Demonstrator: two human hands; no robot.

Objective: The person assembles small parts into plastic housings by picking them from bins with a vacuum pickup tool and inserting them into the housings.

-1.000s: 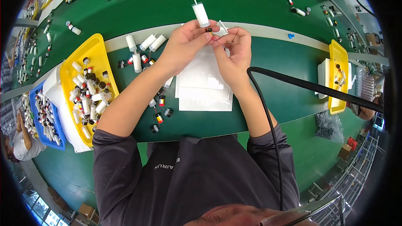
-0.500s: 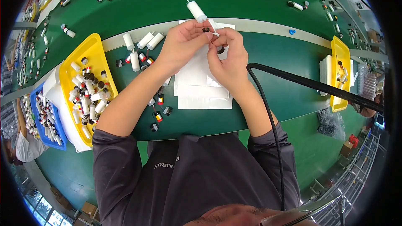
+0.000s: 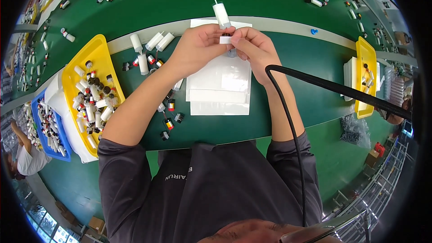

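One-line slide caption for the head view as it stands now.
Left hand and right hand together hold a white cylinder and small white label over white sheets.

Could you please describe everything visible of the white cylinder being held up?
The white cylinder looks plastic, with a translucent lower rim and a thin, pale stem at the opposite end. The stem points away from the person, slightly left, against the green surface beyond. The left hand holds its lower end.
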